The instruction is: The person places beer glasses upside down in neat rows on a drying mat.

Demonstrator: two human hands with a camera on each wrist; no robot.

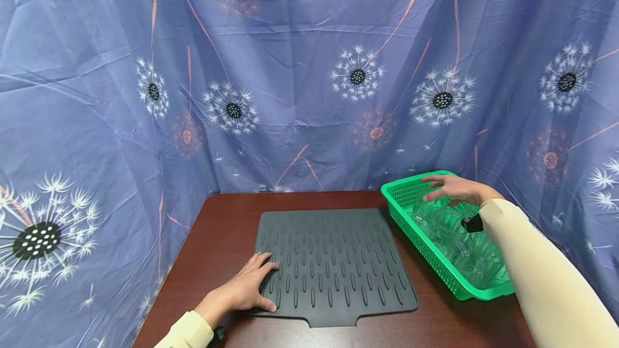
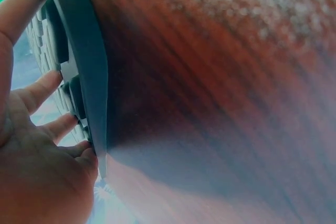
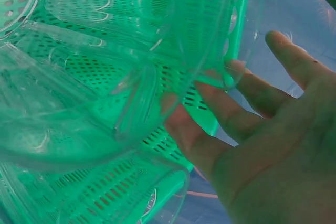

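A dark grey drying mat with raised oval ridges lies on the table. My left hand rests on its near left part, fingers spread. In the left wrist view, the fingertips touch the ridged side beside the mat's edge. Over the far end of a green perforated basket is my right hand, its fingers loosely extended. Several clear, see-through cups lie jumbled inside the basket. In the right wrist view, the fingertips overlap the rim of one large clear vessel, and nothing is gripped.
The dark red-brown wooden table bears the mat and the basket, which stands to the mat's right. A blue curtain with dandelion prints hangs behind the table and along both sides.
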